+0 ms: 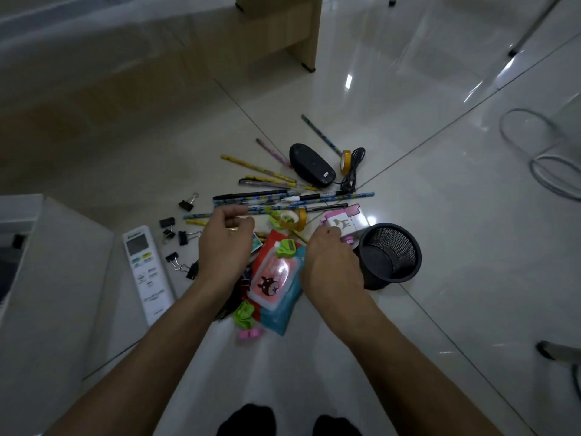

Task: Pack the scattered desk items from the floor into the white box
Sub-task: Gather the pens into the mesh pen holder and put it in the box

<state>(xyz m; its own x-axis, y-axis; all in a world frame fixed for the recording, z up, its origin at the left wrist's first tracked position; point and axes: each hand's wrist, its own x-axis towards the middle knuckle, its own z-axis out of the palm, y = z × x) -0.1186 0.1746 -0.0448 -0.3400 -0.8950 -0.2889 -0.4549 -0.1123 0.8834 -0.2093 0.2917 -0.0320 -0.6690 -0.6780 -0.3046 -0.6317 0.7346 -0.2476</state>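
Floor lot: your left hand [224, 243], fingers [234, 212] curled and empty, hovers at the pens [283, 196] lying crosswise just beyond, nearer than your right hand [330, 262], closing on the card box [345, 220]; white box [56, 278] far left.

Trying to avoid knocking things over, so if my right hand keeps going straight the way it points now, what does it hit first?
Probably the small white and pink box: the right hand points up and away, its fingertips already at that box's near edge. Depth is unclear, so contact may already exist. The black mesh pen cup sits just beside it.
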